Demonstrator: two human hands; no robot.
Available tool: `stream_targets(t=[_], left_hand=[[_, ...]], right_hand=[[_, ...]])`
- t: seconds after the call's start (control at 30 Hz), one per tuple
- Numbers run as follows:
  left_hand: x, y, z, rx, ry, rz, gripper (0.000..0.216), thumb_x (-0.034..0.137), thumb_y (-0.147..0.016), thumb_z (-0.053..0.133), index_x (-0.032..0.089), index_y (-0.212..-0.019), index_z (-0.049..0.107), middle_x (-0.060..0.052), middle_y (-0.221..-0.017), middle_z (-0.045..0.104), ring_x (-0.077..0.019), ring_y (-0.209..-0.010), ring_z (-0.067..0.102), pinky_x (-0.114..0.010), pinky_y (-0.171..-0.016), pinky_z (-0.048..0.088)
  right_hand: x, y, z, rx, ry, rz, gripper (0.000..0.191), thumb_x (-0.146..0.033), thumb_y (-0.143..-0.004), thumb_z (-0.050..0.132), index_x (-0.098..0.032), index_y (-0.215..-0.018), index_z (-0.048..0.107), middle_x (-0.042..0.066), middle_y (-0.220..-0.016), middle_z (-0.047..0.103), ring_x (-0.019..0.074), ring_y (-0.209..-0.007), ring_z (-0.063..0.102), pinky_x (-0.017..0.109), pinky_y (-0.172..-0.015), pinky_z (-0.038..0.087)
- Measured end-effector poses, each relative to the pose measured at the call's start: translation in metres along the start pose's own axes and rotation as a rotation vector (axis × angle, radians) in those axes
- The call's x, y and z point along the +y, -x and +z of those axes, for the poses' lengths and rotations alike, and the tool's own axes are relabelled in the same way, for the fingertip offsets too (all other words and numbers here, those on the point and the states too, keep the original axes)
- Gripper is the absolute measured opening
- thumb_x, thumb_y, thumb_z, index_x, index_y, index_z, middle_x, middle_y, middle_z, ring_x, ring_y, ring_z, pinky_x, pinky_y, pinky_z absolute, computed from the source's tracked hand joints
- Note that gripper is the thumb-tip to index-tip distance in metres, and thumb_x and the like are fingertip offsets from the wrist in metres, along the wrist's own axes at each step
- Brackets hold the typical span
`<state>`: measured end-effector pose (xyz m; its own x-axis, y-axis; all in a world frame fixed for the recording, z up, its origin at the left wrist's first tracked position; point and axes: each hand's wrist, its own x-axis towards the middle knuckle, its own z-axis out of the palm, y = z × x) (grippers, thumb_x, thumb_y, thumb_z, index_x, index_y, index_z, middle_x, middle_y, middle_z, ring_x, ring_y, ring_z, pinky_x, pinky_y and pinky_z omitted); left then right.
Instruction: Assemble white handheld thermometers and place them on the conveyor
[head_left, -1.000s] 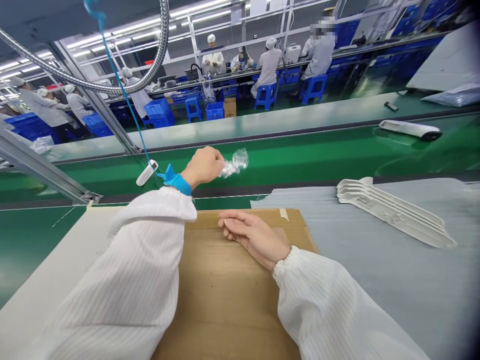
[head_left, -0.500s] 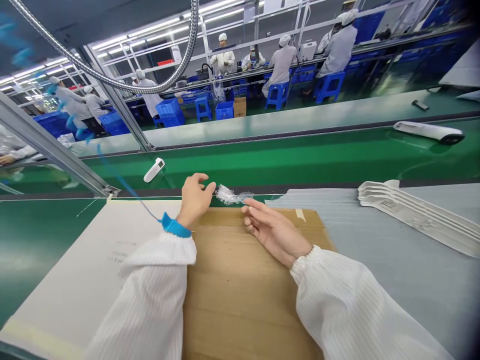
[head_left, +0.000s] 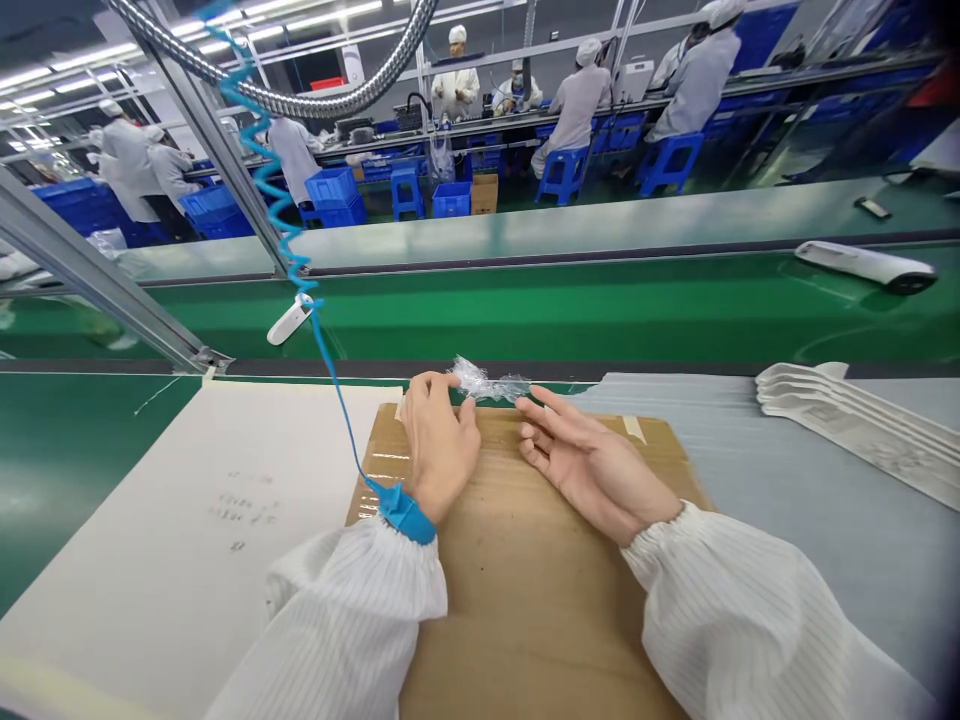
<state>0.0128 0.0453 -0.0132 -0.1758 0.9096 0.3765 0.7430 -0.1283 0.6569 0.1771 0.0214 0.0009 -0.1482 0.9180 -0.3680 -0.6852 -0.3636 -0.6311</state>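
Across the upper part of the frame, a factory hall with co-workers (head_left: pixel 576 105) in white and blue stools (head_left: pixel 562 175). Through the middle, a green conveyor belt (head_left: pixel 570 320). At lower centre, a cardboard sheet (head_left: pixel 525 600) on the bench; at right, a stack of white plastic parts (head_left: pixel 862 425). At the cardboard's upper edge, between both hands, a clear plastic wrap (head_left: pixel 486 382). Left hand (head_left: pixel 439 450): fingers half curled, tips at the wrap's end, hold not possible to tell. Right hand (head_left: pixel 598 470): fingers open wide, just beside the wrap, without hold. Around the left wrist, a blue strap (head_left: pixel 403 512) with a coiled cord (head_left: pixel 270 190).
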Motion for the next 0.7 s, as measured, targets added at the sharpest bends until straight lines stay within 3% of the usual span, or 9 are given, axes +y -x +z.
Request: stream_targets(t=[0.3, 0.7], left_hand=[[-0.0018, -0.0023, -0.0003, -0.016, -0.013, -0.073, 0.023, 0.009, -0.085, 0.064, 0.018, -0.105, 0.056, -0.009, -0.119, 0.055, -0.0266, -0.116, 0.054, -0.047, -0.100, 0.041], [-0.0014, -0.0021, -0.0013, -0.012, -0.006, -0.064, 0.021, 0.010, -0.085, 0.064, 0.018, -0.104, 0.058, -0.009, -0.116, 0.056, -0.0265, -0.114, 0.055, -0.047, -0.101, 0.042]], right_hand=[[0.0009, 0.0000, -0.0093, -0.066, 0.123, -0.018, 0.065, -0.001, -0.068, 0.083, -0.026, -0.124, 0.064, 0.003, -0.129, 0.065, 0.0103, -0.092, 0.066, 0.021, -0.080, 0.059], [-0.0008, 0.0011, -0.0026, -0.026, 0.126, 0.001, 0.059, 0.002, -0.059, 0.080, -0.025, -0.110, 0.072, 0.005, -0.126, 0.064, 0.0132, -0.091, 0.063, 0.023, -0.077, 0.056]])
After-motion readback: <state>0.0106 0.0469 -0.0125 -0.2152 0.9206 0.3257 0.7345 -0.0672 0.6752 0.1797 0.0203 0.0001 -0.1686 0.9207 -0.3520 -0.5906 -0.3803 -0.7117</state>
